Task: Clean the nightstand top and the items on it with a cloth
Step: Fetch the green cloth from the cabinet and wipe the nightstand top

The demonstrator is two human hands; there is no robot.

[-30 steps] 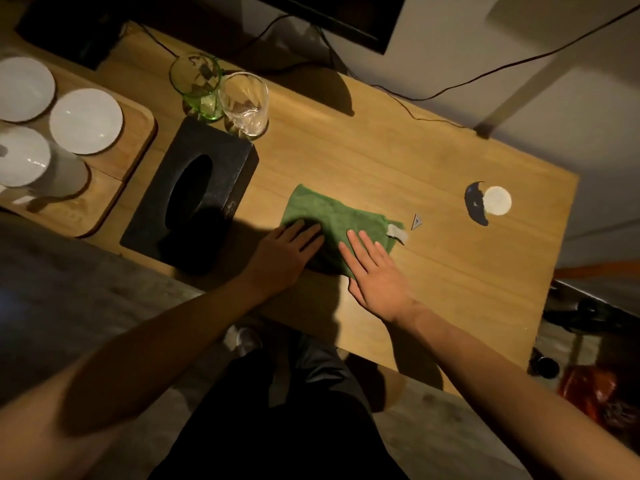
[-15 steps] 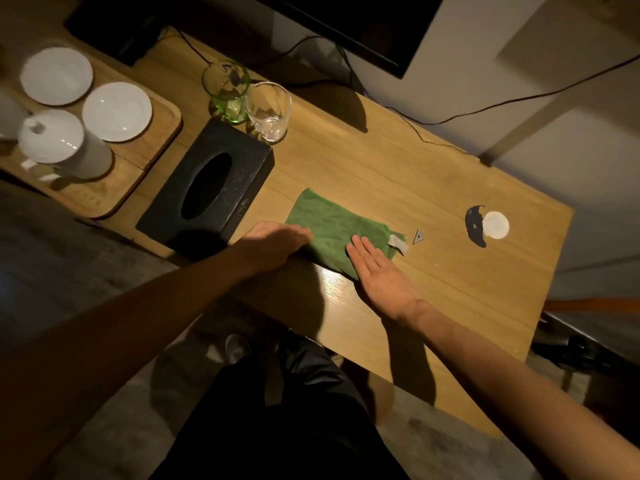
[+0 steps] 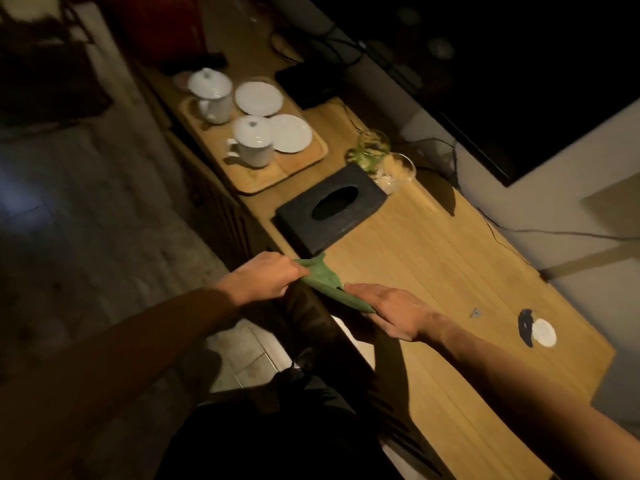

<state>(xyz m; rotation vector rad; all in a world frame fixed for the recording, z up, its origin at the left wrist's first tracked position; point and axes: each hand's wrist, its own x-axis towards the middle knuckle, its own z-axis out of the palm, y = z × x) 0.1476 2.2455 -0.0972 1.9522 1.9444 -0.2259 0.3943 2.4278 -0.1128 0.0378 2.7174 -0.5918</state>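
Cloth now bunched at the near edge of the tabletop, just in front of the black tissue box; a second ago spread flat further in, under both palms. Dragged back toward the body and gathered, then, which reads as one wiping pass over the bare wood finished and the cloth being taken up for the next job. Left hand closed on the cloth's left end, fingers pinched together around the fabric and lifting it into a small peak beside the box corner. Right hand laid flat over the cloth's right end, fingers together and extended, pressing rather than gripping; green showing from under them. Stretched between the two hands, half hanging off the edge as far as can be told. Not yet wiped, by the look of it: tissue box, two glasses behind it, tray with white cups and saucers further left, and the small white disc at the far right.
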